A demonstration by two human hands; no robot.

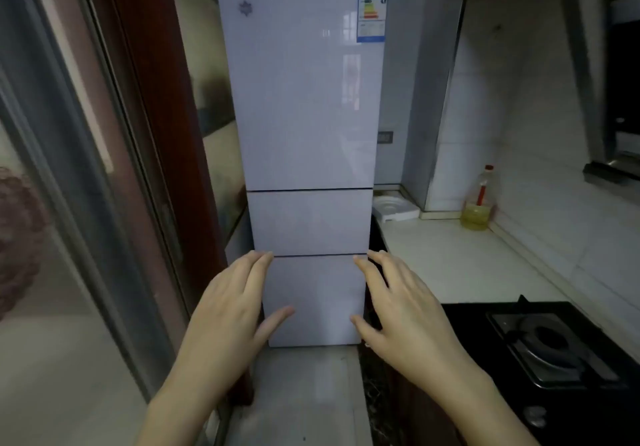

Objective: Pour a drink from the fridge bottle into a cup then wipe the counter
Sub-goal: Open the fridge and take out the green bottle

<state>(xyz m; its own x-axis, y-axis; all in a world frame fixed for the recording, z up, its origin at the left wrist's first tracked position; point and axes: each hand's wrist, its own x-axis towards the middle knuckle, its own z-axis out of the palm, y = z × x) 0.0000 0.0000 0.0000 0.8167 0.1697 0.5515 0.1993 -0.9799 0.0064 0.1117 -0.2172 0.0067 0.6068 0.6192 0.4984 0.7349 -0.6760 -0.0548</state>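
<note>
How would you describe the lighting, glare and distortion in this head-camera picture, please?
Head view: dim, bluish light; pale window reflections glare on the fridge; the wide lens bows the door frame at left; the left hand and right hand look slightly soft; the stove lies in deep shadow.

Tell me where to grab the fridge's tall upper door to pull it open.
The pale glossy fridge's tall upper door has a flat front with no handle showing, so hook fingertips behind a vertical side edge, low down near the seam. Probably come from the left: the white counter crowds the right. Hinge side isn't visible.
</note>
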